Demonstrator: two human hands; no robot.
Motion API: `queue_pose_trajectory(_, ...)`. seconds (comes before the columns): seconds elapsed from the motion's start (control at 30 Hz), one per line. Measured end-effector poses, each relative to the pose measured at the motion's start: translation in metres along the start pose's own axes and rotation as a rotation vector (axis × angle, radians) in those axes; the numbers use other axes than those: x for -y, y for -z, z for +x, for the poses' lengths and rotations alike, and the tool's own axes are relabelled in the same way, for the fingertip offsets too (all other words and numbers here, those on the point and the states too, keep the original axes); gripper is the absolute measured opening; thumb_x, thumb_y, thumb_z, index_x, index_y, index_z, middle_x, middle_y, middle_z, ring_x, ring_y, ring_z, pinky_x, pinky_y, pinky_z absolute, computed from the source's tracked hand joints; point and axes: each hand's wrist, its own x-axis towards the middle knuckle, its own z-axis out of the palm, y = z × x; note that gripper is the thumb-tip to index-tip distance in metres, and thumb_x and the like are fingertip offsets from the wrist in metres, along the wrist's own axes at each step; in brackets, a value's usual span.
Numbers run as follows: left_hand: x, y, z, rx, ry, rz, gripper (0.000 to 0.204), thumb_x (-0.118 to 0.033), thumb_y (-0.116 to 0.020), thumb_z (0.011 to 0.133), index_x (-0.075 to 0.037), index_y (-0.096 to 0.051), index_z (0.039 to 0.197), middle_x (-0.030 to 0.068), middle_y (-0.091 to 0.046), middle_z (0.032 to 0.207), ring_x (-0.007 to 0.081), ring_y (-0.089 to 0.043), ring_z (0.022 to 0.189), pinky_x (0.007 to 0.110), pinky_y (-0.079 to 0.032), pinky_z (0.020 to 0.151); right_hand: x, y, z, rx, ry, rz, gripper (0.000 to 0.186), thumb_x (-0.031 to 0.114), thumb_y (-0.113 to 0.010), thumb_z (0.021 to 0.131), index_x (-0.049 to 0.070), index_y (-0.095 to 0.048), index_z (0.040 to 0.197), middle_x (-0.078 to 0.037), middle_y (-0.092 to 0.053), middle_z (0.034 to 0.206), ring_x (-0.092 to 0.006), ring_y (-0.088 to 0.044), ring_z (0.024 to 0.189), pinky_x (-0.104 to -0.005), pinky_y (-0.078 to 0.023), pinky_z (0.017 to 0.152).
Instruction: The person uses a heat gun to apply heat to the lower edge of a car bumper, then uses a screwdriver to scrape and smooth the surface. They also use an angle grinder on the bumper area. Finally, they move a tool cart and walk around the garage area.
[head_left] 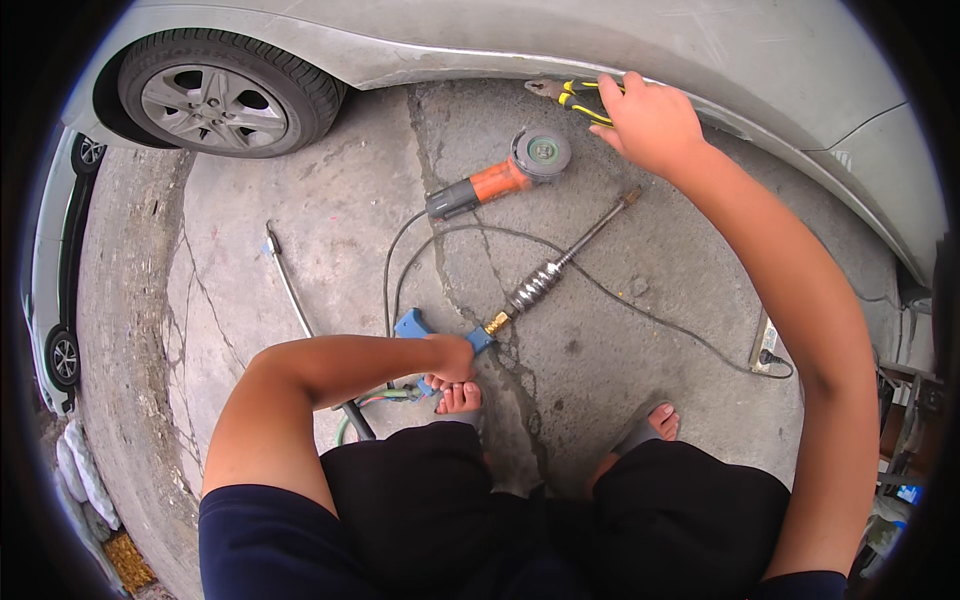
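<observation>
Two grips observed: right hand, 1 o'clock, fingers wrapped round yellow-black pliers; left hand, 7 o'clock near centre, fingers closed about blue-bodied tool. Angle grinder, 12 o'clock.

Your left arm bends sharply inward, the left hand curled tight; your right arm reaches far forward (only gently bent), the right hand gripping too.
</observation>
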Motion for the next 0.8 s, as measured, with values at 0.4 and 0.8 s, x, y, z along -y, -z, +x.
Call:
queue_pose_trajectory(0.4,0.006,-0.002,0.012,-0.023,0.007,0.103,0.052,-0.035,-0.044,0.095,-0.002,-0.068,0.063,0.0077,-0.070,0.065,0.0209,-0.070,0.058,0.031,-0.058,0.060,-0.022,-0.008,-0.034,-0.064,-0.139,-0.007,0.062,0.041,-0.072,0.081,0.005,-0.052,0.128,-0.013,-0.059,0.093,-0.0289,-0.065,0.070,-0.0403,-0.054,0.062)
queue_pose_trajectory(0.8,-0.003,0.003,0.002,0.012,0.014,0.031,0.047,-0.028,-0.042,0.092,-0.002,-0.068,0.063,0.0096,-0.070,0.066,0.0218,-0.070,0.058,0.032,-0.058,0.060,-0.020,-0.009,-0.066,0.024,-0.007,0.059,0.063,0.044,-0.070,0.083,0.006,-0.052,0.130,-0.016,-0.060,0.095,-0.0296,-0.066,0.075,-0.0399,-0.054,0.064)
